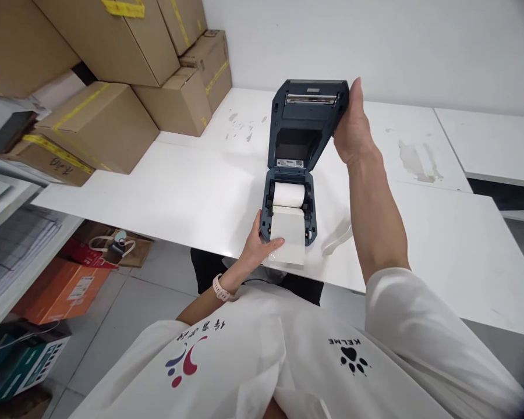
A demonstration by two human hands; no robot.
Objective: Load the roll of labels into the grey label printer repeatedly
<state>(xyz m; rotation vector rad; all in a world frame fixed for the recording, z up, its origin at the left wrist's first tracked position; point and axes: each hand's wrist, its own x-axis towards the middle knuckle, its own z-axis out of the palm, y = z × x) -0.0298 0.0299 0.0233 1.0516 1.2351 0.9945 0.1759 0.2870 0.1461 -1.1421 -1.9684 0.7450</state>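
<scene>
A dark blue-grey label printer [313, 203] stands on the white table with its lid [299, 131] raised. A white label roll [289, 195] sits inside, and its label strip [290, 233] runs out over the front edge. My left hand [259, 244] grips the printer's front left corner, the thumb lying on the strip and a finger along the casing. Up at the right edge of the lid, my right hand [354, 131] holds it, fingers mostly hidden behind. Right of the printer lies a curled piece of pale paper [338, 240].
Cardboard boxes [100, 125] with yellow tape are stacked on the table's left end against the wall. Below on the left are a shelf [30, 256] and an orange box [63, 288]. Peeled marks [417, 160] show on the tabletop [192, 192].
</scene>
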